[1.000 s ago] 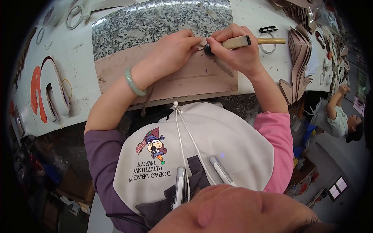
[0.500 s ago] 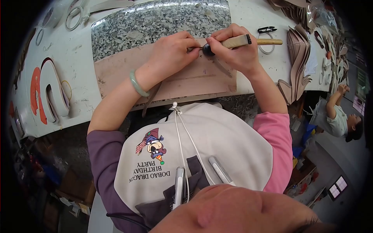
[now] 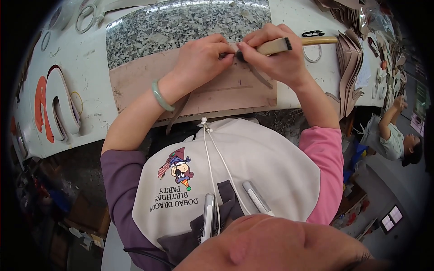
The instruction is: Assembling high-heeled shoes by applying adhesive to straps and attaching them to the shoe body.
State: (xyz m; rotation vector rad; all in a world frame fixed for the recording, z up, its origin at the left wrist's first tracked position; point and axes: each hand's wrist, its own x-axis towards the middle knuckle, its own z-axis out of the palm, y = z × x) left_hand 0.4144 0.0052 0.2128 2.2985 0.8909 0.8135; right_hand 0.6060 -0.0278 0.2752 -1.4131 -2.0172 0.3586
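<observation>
My left hand (image 3: 205, 54) is closed, with its fingertips pinching a narrow dark strip (image 3: 178, 113) over a brownish-pink board (image 3: 149, 72). One end of the strip hangs past the board's near edge under my left wrist; the other curves out below my right hand. My right hand (image 3: 273, 52) is wrapped round a tool (image 3: 276, 46) with a flat beige body and a dark rounded end, which sits close to my left fingertips. Beyond my right hand sticks out a yellow wooden handle (image 3: 321, 40); whether it belongs to the same tool is hidden.
A speckled stone slab (image 3: 181, 27) lies behind the board. At the left are curved red and white pieces (image 3: 54, 104). On the right are black thread snips (image 3: 313, 33), a ring (image 3: 313, 54) and stacked leather pieces (image 3: 350, 67). Another person (image 3: 393, 135) is farther right.
My right hand and its tool have shifted slightly up. The yellow handle reaches farther right, up to the leather stack. More of the strip's curved end shows; my left hand is nearly still.
</observation>
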